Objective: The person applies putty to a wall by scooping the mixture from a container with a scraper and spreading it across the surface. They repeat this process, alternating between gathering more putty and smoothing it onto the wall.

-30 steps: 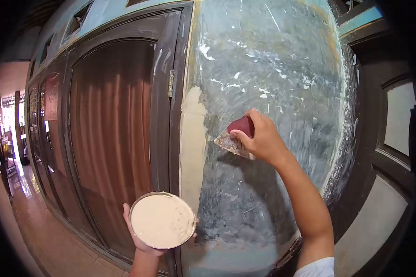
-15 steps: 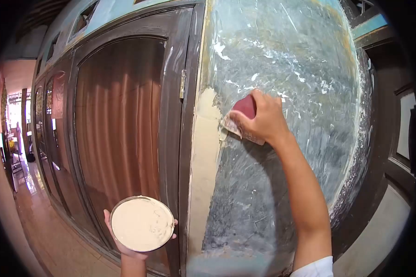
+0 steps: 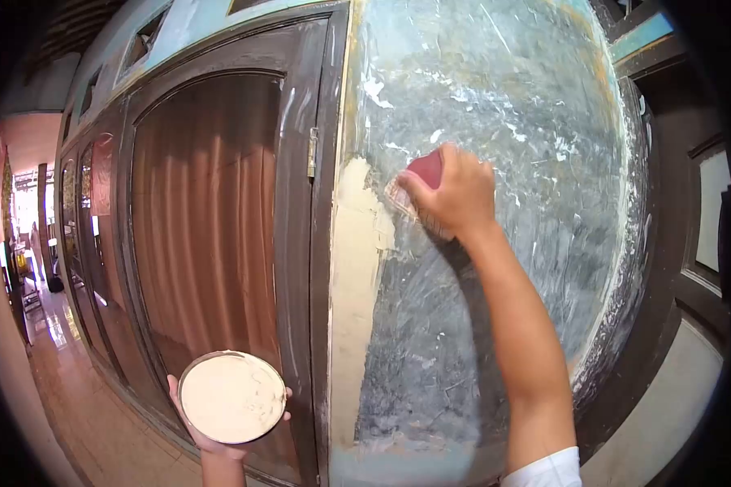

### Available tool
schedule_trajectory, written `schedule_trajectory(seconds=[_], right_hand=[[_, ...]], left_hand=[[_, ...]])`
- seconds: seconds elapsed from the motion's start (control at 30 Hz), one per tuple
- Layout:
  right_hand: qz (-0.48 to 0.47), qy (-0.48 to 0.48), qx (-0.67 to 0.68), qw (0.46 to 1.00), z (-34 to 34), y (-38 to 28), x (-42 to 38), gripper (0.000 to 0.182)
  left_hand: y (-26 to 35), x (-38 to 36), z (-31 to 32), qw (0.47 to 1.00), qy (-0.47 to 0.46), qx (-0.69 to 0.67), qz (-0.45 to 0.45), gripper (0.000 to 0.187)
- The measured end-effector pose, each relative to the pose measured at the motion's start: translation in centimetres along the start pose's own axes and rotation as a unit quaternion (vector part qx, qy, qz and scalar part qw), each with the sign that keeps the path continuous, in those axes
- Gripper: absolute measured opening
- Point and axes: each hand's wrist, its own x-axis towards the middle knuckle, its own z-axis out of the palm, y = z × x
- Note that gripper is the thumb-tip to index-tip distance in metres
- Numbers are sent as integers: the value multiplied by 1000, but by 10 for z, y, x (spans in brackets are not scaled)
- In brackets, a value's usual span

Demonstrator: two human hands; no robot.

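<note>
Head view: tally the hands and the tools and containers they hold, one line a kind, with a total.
Hands (left hand, right hand): 2
Maroon-handled scraper: 1
Round container of cream-coloured paste: 1
Total: 4

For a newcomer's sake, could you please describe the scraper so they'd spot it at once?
Find the grey wall right of the curtained door. There, the right hand holds the scraper. Its maroon handle sets it apart from the round bowl in the left hand.
</note>
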Motion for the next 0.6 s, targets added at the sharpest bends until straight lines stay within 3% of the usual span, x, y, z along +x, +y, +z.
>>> schedule_trajectory(seconds=[0.07, 0.1, 0.17, 0.23, 0.3, 0.33, 0.37, 0.43, 0.5, 0.57, 0.6], right_hand=[[117, -2, 56, 992, -14, -4, 5, 62], [70, -55, 83, 993, -13, -7, -4, 63], [-71, -54, 65, 994, -2, -24, -36, 63], [-118, -61, 11, 991, 0, -27, -37, 65], [84, -26, 15, 996, -3, -15, -13, 66], [101, 64, 58, 991, 5, -4, -7, 71], [101, 65, 59, 991, 6, -5, -12, 71], [12, -75, 78, 994, -6, -22, -31, 67], [-153, 0, 44, 987, 8, -34, -57, 66], [-26, -11, -2, 1000, 2, -16, -36, 65], [59, 45, -30, 997, 5, -5, -24, 63]], left_hand=[[0, 0, 3, 1000, -1, -5, -4, 108], [1, -3, 4, 1000, 1, -3, -7, 108], [0, -7, 6, 1000, 7, -12, -6, 108], [-1, -8, 8, 1000, 12, -23, -13, 109], [-3, -8, 10, 999, 25, -24, 1, 109], [-3, -6, 4, 1000, 5, -5, 7, 108], [-3, -8, 5, 1000, 5, -4, 7, 108], [-5, -12, 8, 999, 22, -27, -4, 108], [-7, -14, 9, 999, 11, -38, -1, 108], [-11, -17, 7, 999, 7, -48, 2, 108], [-12, -17, 4, 999, 19, -34, 9, 108]])
